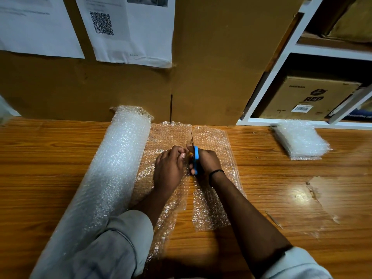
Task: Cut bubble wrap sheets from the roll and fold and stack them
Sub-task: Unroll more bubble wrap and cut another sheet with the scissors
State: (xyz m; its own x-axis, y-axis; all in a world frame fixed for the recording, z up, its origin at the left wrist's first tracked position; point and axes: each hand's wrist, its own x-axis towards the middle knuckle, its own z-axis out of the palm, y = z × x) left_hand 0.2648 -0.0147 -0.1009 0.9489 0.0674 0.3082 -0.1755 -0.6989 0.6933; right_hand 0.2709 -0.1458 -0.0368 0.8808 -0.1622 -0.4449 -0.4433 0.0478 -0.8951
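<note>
Cutting away from the body, a person's right hand (205, 160) grips blue-handled scissors (195, 158), the blades pointing at the far edge of the unrolled bubble wrap sheet (213, 141). The left hand (168, 168) rests on the sheet just left of the cut, fingers bent; whether they pinch it cannot be told. A slit runs from the near edge up to the hands, so probably only a short stretch is left. Keeping the sheet taut and the blades parallel to the roll (112, 168), lying just left, should give a straight edge. A cardboard wall (211, 77) stands close behind the far edge, leaving little room ahead. Room for folding lies on the tabletop (281, 178) to the right, before a stack of folded sheets (301, 139).
</note>
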